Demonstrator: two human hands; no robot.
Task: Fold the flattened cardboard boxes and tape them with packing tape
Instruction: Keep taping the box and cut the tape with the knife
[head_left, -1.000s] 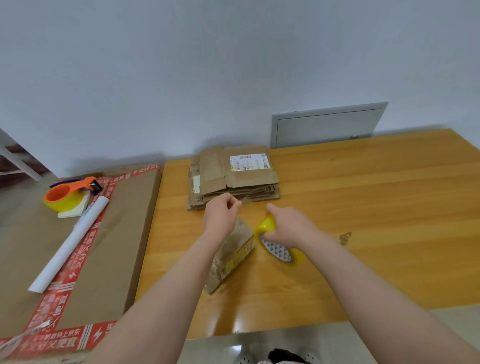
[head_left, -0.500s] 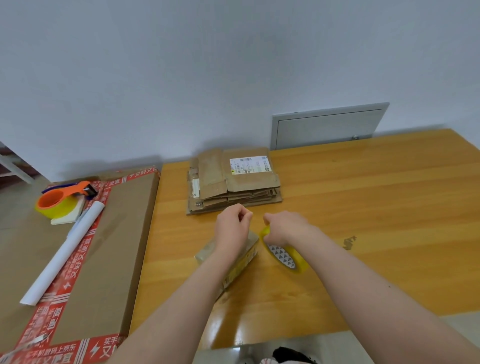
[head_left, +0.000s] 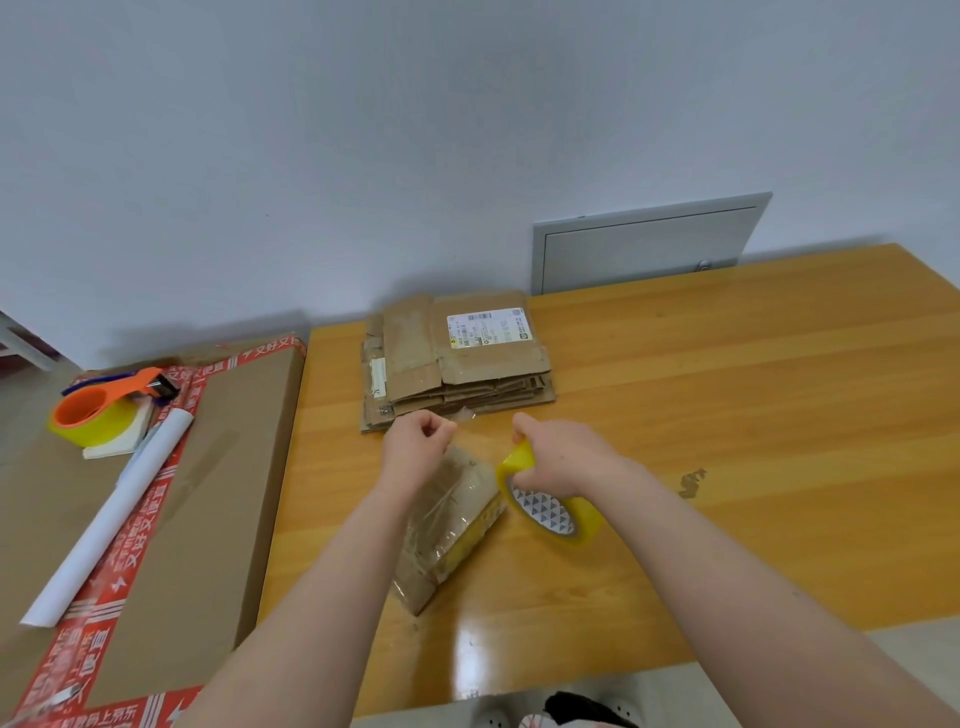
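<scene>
Left hand: fingers curled, thumb and forefinger pinching the free end of the clear tape; right hand: clenched round the yellow tape roll, roll tilted, cannot tell whether it touches the table; a short strip of tape spans between my hands, faint and hard to trace. The small box lies on the table below and between my wrists, top glossy, nothing pinning it down; the stack of flattened boxes sits just beyond my hands. Risks, as I judge them: the strip is slack enough to fold on itself or cling to my fingers; the free box may skid when the tape lands, so the strip goes on crooked; nothing to cut with in either hand, the tape dispenser being well apart on the large carton to my left, so a tear may come out ragged.
</scene>
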